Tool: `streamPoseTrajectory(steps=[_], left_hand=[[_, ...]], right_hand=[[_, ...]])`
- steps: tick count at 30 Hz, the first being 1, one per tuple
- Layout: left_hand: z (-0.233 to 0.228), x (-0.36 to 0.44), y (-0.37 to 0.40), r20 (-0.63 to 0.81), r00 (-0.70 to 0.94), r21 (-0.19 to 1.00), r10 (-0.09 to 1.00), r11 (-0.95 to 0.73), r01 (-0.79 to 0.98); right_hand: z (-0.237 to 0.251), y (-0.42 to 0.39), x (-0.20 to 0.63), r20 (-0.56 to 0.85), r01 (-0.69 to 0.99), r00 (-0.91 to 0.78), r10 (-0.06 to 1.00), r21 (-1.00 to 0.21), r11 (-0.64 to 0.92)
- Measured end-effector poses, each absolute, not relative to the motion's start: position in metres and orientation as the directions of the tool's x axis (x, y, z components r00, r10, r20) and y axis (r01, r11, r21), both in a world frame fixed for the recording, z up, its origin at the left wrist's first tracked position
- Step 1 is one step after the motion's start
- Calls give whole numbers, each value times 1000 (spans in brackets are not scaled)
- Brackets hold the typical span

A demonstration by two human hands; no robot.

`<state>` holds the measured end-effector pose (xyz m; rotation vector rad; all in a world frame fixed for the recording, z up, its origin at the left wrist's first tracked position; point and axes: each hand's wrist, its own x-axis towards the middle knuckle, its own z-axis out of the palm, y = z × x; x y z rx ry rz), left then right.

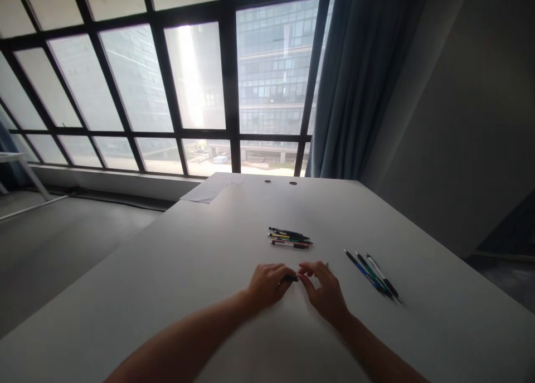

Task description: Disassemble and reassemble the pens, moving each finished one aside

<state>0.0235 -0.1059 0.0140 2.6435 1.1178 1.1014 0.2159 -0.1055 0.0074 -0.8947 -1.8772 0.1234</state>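
Over the near middle of the table, my left hand [268, 282] is closed around a dark pen part [291, 278], whose end points toward my other hand. My right hand [326, 291] is closed in a pinch right beside that end. What its fingertips hold is too small to make out. A small pale tip [327, 265] sticks out behind the right hand's knuckles; the rest of it is hidden. Just beyond both hands lies a group of several pens [290, 238], side by side. To the right, three pens [371, 274] with blue, green and white barrels lie slanted.
The white table [200, 260] stretches away toward a large window [273, 65]. Sheets of paper [204, 191] lie at its far left edge. Two round cable holes [293, 183] sit near the far edge. A blue curtain [355, 82] hangs behind on the right.
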Motion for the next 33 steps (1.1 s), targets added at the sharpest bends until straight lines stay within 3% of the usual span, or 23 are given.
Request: streamPoseTrajectory(steps=[6, 18, 23, 33], left_hand=[[15, 13, -105, 594, 453, 314, 665, -710, 630], [15, 14, -105, 619, 510, 256, 597, -768, 587], [16, 15, -105, 605, 525, 250, 599, -769, 589], [19, 5, -100, 563, 415, 289, 714, -641, 711]], right_hand=[[13, -110, 211, 736, 549, -202, 646, -461, 697], [17, -117, 212, 708, 543, -196, 678, -498, 677], [20, -121, 211, 709, 595, -259, 656, -418, 686], [10, -101, 212, 553, 869, -203, 808, -279, 409]])
